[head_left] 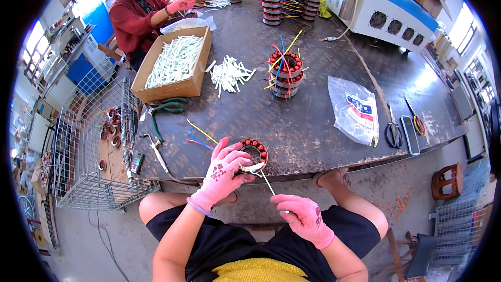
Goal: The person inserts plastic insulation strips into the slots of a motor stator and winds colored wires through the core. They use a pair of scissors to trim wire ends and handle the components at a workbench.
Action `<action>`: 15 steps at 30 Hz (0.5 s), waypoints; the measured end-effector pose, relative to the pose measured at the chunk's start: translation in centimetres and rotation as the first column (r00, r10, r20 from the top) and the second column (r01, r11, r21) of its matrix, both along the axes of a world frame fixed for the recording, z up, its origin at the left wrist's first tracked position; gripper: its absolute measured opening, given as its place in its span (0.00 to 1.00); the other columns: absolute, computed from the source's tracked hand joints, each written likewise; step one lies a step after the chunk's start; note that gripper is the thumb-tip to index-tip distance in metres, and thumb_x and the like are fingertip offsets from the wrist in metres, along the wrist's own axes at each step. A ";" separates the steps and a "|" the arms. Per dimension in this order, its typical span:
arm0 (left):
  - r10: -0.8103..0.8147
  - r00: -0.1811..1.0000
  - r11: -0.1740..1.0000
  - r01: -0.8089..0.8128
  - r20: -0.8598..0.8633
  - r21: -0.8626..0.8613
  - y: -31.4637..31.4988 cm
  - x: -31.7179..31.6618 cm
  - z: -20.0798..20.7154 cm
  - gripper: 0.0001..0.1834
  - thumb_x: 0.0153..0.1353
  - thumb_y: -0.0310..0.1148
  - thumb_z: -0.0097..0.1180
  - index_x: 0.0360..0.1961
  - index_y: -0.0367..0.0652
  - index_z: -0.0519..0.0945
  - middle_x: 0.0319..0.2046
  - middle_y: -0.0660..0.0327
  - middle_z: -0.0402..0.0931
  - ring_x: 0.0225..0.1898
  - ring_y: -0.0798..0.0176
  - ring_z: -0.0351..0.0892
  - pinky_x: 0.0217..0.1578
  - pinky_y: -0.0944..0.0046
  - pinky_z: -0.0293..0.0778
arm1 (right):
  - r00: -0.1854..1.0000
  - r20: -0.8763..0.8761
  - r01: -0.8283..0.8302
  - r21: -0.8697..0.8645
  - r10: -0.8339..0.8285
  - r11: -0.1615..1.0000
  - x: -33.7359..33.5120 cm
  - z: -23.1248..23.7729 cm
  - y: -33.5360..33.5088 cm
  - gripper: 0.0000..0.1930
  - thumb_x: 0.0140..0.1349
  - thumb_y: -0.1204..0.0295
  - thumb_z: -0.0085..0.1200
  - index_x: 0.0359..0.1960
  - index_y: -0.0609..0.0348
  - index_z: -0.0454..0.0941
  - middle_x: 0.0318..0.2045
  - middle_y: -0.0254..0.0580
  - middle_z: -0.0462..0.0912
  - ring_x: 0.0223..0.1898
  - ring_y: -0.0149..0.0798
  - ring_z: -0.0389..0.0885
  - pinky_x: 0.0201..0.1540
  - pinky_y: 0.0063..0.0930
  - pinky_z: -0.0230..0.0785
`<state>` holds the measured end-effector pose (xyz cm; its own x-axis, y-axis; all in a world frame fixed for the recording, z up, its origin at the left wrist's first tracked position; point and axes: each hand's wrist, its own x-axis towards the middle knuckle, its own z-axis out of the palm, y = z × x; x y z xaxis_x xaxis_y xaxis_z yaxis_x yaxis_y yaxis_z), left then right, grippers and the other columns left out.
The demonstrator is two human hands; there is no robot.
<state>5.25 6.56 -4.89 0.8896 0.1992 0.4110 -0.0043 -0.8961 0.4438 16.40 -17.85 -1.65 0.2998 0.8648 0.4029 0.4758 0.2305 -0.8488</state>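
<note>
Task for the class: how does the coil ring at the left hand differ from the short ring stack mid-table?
The coil ring is single; the short ring stack has at least two rings. The left hand touches the coil ring; no hand touches the stack. Both show red coils.

Left forearm [180,235] bare, angled up and right. Wrist [201,204] about straight. Left hand [222,172] pink-gloved, at near edge of tabletop [297,141]; back up, fingers loosely bent, slightly spread, thumb out to right. Right forearm [344,263] bare, slants up-left. Right hand [305,219], same glove colour, short of that edge, fingers curled to thumb, pinching. Knees [373,223] wide apart.
</note>
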 end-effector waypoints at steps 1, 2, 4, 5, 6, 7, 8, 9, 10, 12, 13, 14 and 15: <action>0.000 1.000 1.000 0.000 0.002 0.002 0.0 0.0 -0.1 0.20 0.43 0.40 0.73 0.38 0.49 0.82 0.45 0.67 0.80 0.62 0.56 0.72 0.71 0.42 0.51 | 1.000 0.001 0.001 -0.001 -0.001 1.000 0.0 0.0 0.0 0.09 0.60 0.82 0.56 0.42 0.62 0.77 0.48 0.51 0.83 0.32 0.45 0.86 0.34 0.31 0.78; 0.001 1.000 1.000 -0.001 0.005 -0.008 -0.1 0.1 0.1 0.20 0.43 0.40 0.73 0.38 0.49 0.82 0.44 0.67 0.80 0.62 0.56 0.72 0.71 0.42 0.51 | 1.000 0.006 0.002 -0.001 -0.002 1.000 0.0 0.0 0.1 0.09 0.60 0.82 0.56 0.43 0.62 0.77 0.48 0.51 0.83 0.32 0.45 0.86 0.34 0.31 0.78; 0.001 1.000 1.000 -0.001 0.010 -0.028 -0.2 0.1 0.3 0.20 0.43 0.40 0.73 0.38 0.49 0.82 0.44 0.67 0.80 0.62 0.55 0.72 0.71 0.42 0.51 | 1.000 0.002 -0.003 -0.023 0.003 1.000 0.0 0.1 0.1 0.09 0.60 0.81 0.56 0.43 0.62 0.77 0.48 0.51 0.83 0.32 0.45 0.86 0.35 0.31 0.78; -0.005 1.000 1.000 0.005 0.012 -0.015 -0.1 0.0 0.2 0.20 0.43 0.40 0.73 0.38 0.49 0.82 0.45 0.67 0.80 0.62 0.55 0.72 0.71 0.42 0.51 | 1.000 -0.001 -0.008 -0.040 0.008 0.999 0.0 0.3 0.2 0.09 0.61 0.81 0.56 0.43 0.63 0.77 0.48 0.51 0.83 0.32 0.45 0.86 0.35 0.31 0.78; 0.001 1.000 1.000 -0.001 -0.012 -0.008 -0.2 -0.2 0.2 0.20 0.43 0.40 0.73 0.39 0.49 0.82 0.45 0.66 0.80 0.61 0.55 0.72 0.71 0.42 0.51 | 1.000 -0.004 -0.014 -0.058 0.014 0.998 0.0 0.4 0.3 0.09 0.61 0.81 0.56 0.43 0.63 0.77 0.47 0.51 0.83 0.32 0.45 0.86 0.35 0.31 0.78; 0.000 1.000 1.000 0.000 -0.007 0.000 0.0 -0.2 0.3 0.20 0.43 0.40 0.73 0.38 0.49 0.82 0.45 0.67 0.80 0.61 0.55 0.72 0.71 0.42 0.51 | 1.000 0.007 -0.013 -0.016 0.014 1.000 0.1 0.0 0.7 0.09 0.62 0.80 0.56 0.44 0.62 0.77 0.48 0.51 0.83 0.34 0.46 0.86 0.36 0.32 0.78; 0.001 1.000 1.000 -0.001 -0.009 -0.004 -0.1 -0.3 0.2 0.20 0.43 0.40 0.73 0.38 0.49 0.82 0.45 0.67 0.80 0.61 0.55 0.72 0.71 0.42 0.51 | 1.000 0.027 -0.001 -0.009 0.002 1.000 0.1 -0.1 0.9 0.10 0.62 0.79 0.56 0.44 0.62 0.77 0.48 0.50 0.83 0.35 0.47 0.86 0.36 0.32 0.78; 0.001 1.000 1.000 -0.001 -0.011 -0.012 -0.1 -0.2 0.2 0.20 0.43 0.40 0.73 0.38 0.49 0.82 0.46 0.67 0.80 0.61 0.55 0.72 0.71 0.42 0.51 | 0.999 0.048 0.010 -0.002 -0.010 1.000 0.1 -0.1 1.1 0.10 0.62 0.79 0.56 0.45 0.62 0.77 0.49 0.50 0.83 0.35 0.47 0.86 0.37 0.32 0.78; 0.002 1.000 1.000 -0.002 -0.012 -0.019 -0.1 -0.1 0.2 0.20 0.43 0.40 0.73 0.38 0.49 0.82 0.47 0.67 0.80 0.61 0.55 0.72 0.71 0.42 0.51 | 0.998 0.067 0.021 0.005 -0.021 1.000 0.2 -0.1 1.3 0.10 0.62 0.79 0.56 0.46 0.62 0.78 0.49 0.50 0.82 0.36 0.48 0.85 0.37 0.32 0.78; 0.000 1.000 1.000 0.000 -0.015 -0.028 -0.1 -0.1 0.1 0.20 0.43 0.40 0.73 0.38 0.49 0.82 0.50 0.66 0.78 0.62 0.54 0.70 0.71 0.42 0.51 | 0.999 0.036 0.024 -0.007 -0.024 1.000 0.2 -0.1 1.9 0.11 0.62 0.79 0.56 0.47 0.61 0.78 0.50 0.50 0.82 0.38 0.49 0.85 0.39 0.33 0.78; -0.001 1.000 1.000 0.000 -0.015 -0.027 -0.1 -0.2 0.1 0.20 0.43 0.40 0.73 0.38 0.49 0.82 0.53 0.65 0.77 0.63 0.53 0.69 0.71 0.42 0.51 | 1.000 0.020 0.023 -0.011 -0.023 1.000 0.2 -0.1 2.2 0.12 0.62 0.79 0.56 0.47 0.61 0.78 0.50 0.50 0.82 0.39 0.49 0.85 0.39 0.33 0.78; -0.006 1.000 1.000 0.006 -0.014 -0.026 0.0 -0.1 0.1 0.20 0.43 0.40 0.73 0.38 0.49 0.82 0.55 0.64 0.75 0.64 0.52 0.68 0.71 0.41 0.50 | 1.000 -0.002 0.023 -0.011 -0.023 1.000 0.2 -0.3 2.5 0.12 0.62 0.80 0.56 0.48 0.61 0.78 0.50 0.49 0.82 0.40 0.50 0.85 0.40 0.34 0.78; 0.023 1.000 1.000 -0.023 -0.015 -0.017 -0.2 -0.1 0.3 0.21 0.41 0.40 0.74 0.38 0.50 0.83 0.57 0.62 0.73 0.66 0.50 0.65 0.71 0.41 0.50 | 0.999 -0.024 0.023 -0.011 -0.023 1.000 0.3 -0.7 2.7 0.12 0.62 0.80 0.56 0.48 0.60 0.78 0.50 0.49 0.82 0.41 0.50 0.84 0.41 0.34 0.78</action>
<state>5.18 6.41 -4.62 0.8909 0.2267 0.3936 0.0230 -0.8880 0.4593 16.65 -15.12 -2.31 0.3289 0.8619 0.3859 0.4603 0.2104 -0.8625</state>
